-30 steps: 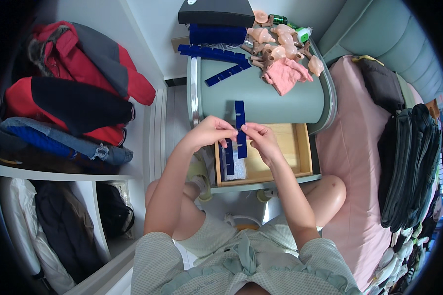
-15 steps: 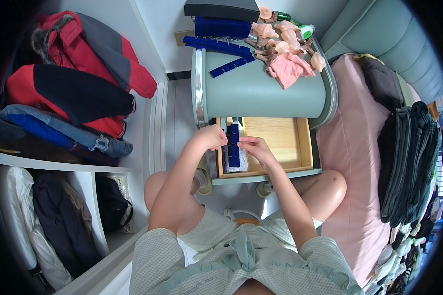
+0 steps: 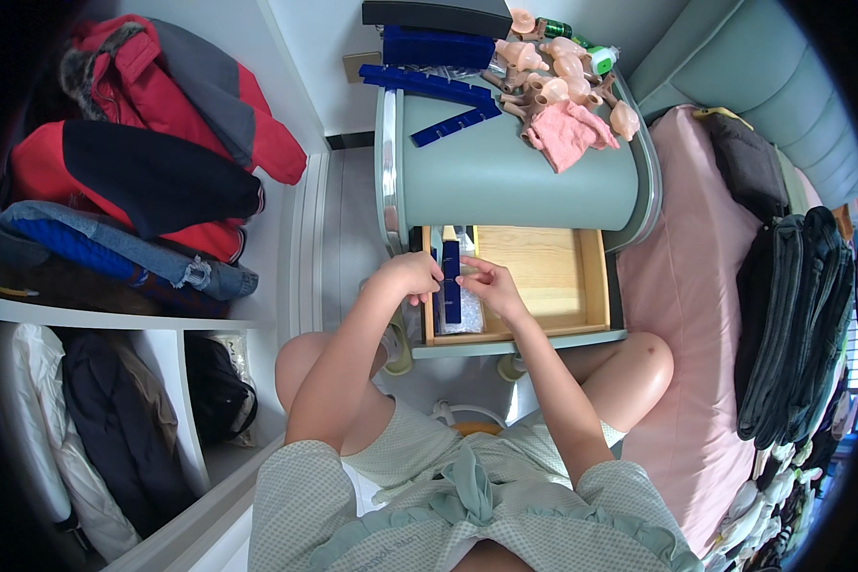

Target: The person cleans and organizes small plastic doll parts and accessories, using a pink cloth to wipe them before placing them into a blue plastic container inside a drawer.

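Curled at the left edge of the wooden drawer (image 3: 543, 276), the person's left hand (image 3: 412, 276) has its fingertips beside a dark blue strip (image 3: 453, 286); whether it grips the strip cannot be told. The strip runs front to back near that left edge, over a clear plastic bag (image 3: 474, 316) close to the drawer's front edge. Right of the strip, the right hand (image 3: 494, 286) has thumb and forefinger reaching to its side, though a firm hold cannot be made out. On the nightstand (image 3: 515, 195) above, more blue strips (image 3: 424, 88) lie toward the back left corner, peach-coloured bulb-shaped pieces (image 3: 569, 67) toward the back right corner, and a pink cloth (image 3: 572, 133) just in front of those pieces.
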